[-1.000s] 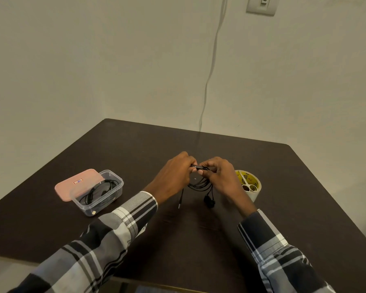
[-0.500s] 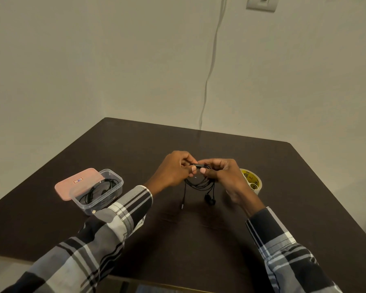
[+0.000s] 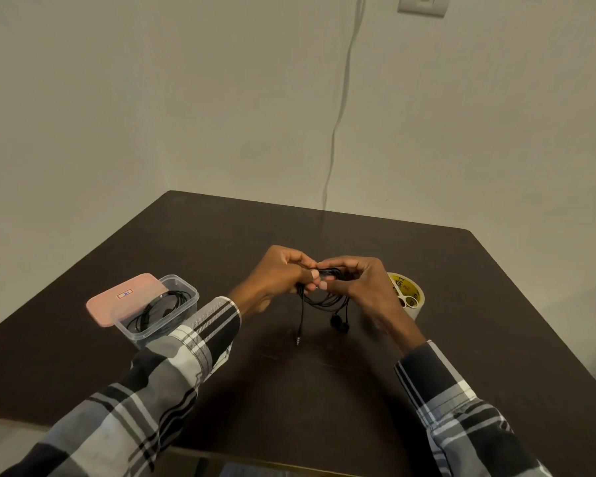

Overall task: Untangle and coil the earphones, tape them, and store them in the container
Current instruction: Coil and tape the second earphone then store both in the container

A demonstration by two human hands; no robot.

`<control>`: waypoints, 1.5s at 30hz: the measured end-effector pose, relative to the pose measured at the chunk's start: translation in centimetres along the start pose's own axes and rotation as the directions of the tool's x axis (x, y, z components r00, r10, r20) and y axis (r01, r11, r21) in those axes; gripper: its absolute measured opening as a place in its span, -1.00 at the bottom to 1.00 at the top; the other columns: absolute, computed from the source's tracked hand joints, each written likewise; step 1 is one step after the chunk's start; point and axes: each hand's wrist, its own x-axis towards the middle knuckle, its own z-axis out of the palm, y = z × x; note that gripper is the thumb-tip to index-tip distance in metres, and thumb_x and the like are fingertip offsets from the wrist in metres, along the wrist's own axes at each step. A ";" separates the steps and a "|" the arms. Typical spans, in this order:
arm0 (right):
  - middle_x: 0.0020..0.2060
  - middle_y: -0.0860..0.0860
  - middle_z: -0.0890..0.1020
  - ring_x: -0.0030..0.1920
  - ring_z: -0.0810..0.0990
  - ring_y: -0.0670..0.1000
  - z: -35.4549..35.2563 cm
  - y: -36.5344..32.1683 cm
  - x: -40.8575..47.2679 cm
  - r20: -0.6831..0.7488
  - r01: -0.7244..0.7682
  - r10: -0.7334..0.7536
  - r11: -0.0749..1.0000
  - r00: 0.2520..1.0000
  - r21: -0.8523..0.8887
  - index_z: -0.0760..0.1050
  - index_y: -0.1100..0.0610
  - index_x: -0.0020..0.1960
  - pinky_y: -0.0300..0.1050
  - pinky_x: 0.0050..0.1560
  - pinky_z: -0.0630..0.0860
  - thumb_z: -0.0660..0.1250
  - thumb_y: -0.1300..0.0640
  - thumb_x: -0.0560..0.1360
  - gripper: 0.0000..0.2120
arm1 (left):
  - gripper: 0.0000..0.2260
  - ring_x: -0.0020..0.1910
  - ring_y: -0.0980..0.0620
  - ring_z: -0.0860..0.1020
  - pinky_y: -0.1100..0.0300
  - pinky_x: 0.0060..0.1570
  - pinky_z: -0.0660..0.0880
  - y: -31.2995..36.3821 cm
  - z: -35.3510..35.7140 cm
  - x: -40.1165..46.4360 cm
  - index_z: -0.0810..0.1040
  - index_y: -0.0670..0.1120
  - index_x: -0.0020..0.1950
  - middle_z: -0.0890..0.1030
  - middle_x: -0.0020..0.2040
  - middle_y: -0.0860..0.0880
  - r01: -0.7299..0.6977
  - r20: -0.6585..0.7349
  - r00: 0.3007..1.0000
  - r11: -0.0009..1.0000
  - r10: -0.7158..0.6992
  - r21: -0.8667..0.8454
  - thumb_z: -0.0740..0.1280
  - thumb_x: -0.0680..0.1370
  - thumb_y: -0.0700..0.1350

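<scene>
Black earphones (image 3: 324,297) hang in a loose bundle above the middle of the dark table (image 3: 324,373). My left hand (image 3: 276,277) and my right hand (image 3: 362,284) both pinch the top of the bundle, fingertips meeting. The jack dangles down near the tabletop and the two earbuds hang beside it. A clear plastic container (image 3: 159,311) stands to the left with another black coiled cable inside. Its pink lid (image 3: 124,297) leans across the container's far left rim. A roll of tape (image 3: 408,297) sits just behind my right hand, partly hidden by it.
The table's front edge runs close under my sleeves. A thin white cable (image 3: 338,132) hangs down the wall behind the table from near a wall switch (image 3: 424,3). The table's right side ends at a corner near the wall.
Both hands have lifted the earphone bundle slightly and shifted it a little away from me. The loops hang lower under the fingers and more of the tape roll shows.
</scene>
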 end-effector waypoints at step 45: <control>-0.27 0.09 0.73 -0.29 0.70 -0.04 7.2 -7.0 4.6 0.052 -0.083 0.075 0.982 0.996 0.172 0.69 0.20 -0.01 -0.25 -0.26 0.64 0.52 0.27 0.44 -0.87 | -0.81 -0.14 0.08 0.70 0.27 -0.18 0.60 1.3 -10.3 -6.7 0.68 -0.05 0.02 0.72 -0.17 -0.03 -0.190 -0.382 0.912 0.979 0.151 -0.067 0.49 0.46 -0.27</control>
